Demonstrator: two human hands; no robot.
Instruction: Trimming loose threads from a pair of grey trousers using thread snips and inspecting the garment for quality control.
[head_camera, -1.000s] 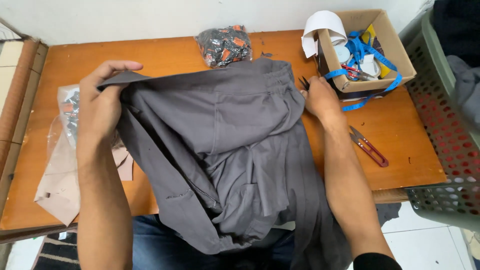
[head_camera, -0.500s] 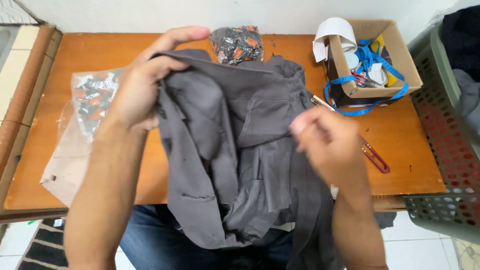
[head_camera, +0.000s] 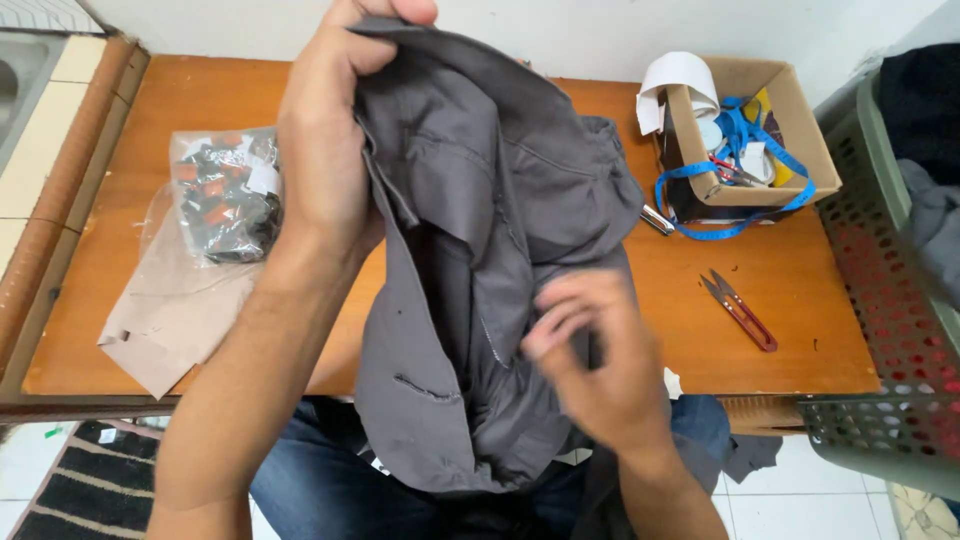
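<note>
My left hand (head_camera: 325, 140) is raised above the wooden table (head_camera: 790, 290) and grips the top edge of a grey garment (head_camera: 470, 260), which hangs down over the table's front edge onto my lap. My right hand (head_camera: 595, 355) is lower, in front of the hanging cloth, blurred, with the fingers spread and touching the fabric; whether it pinches the cloth I cannot tell. A buttonhole slit and a seam show on the garment's lower part.
A clear plastic bag of dark and orange items (head_camera: 225, 195) lies on the left over a beige paper piece (head_camera: 165, 320). A cardboard box (head_camera: 755, 135) with a blue tape sits at the back right, red thread snips (head_camera: 740, 310) nearby. A green perforated basket (head_camera: 890, 330) stands at the right.
My left hand has lifted the garment's edge up and toward the middle. My right hand left the far right edge and came down in front of the cloth. The garment went from spread flat to hanging.
</note>
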